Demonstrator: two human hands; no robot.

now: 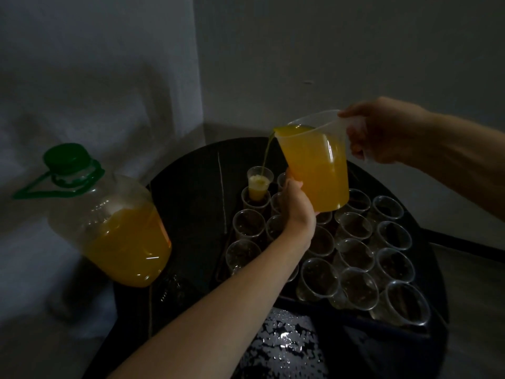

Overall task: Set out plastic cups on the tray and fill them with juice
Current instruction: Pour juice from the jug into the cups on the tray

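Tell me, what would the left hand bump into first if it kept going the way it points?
The jug. The left hand holds its bottom corner, pointing up and away, so it would push straight into it, I think.

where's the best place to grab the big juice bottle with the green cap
By the green carry handle looped round the neck of the juice bottle, coming from its left where the loop sticks out; the body looks too wide for one hand.
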